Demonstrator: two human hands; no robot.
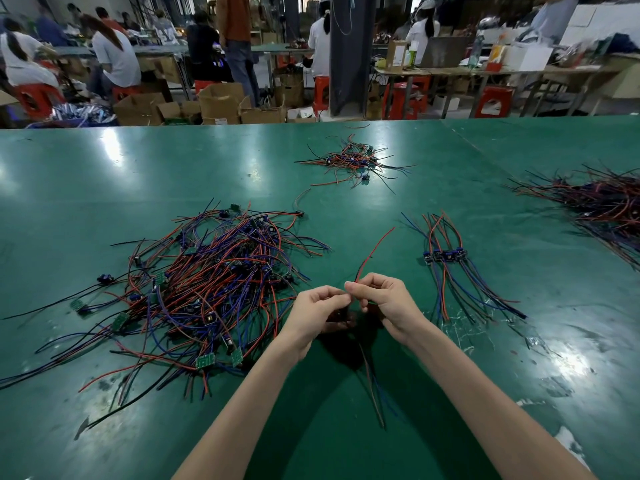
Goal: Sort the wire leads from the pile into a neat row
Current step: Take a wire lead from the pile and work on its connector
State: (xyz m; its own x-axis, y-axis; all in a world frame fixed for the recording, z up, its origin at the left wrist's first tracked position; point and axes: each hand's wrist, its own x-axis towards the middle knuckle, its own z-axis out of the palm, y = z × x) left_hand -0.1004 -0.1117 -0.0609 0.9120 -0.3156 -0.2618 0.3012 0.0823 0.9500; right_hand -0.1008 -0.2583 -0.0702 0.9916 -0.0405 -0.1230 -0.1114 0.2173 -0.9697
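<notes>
You are part way through one lead. Your left hand [320,306] and right hand [382,299] are both curled, and their fingertips pinch a single lead [381,243] between them. Its red wire sticks up past your right hand. Its other wires hang down toward you between your arms. It looks like you are pulling it straight. Next, I think, you need to carry it to the right and lay it beside the row [446,256], with its little block level with the others. The row lies to the right of your right hand. The pile [214,289] sits near your left hand, on its left side. The table [104,188] is bare between your hands and the row, so the way is open. Take care that the hanging wires do not drag across the row's tails. Two more heaps [349,162] lie well beyond your hands, out of the way.
</notes>
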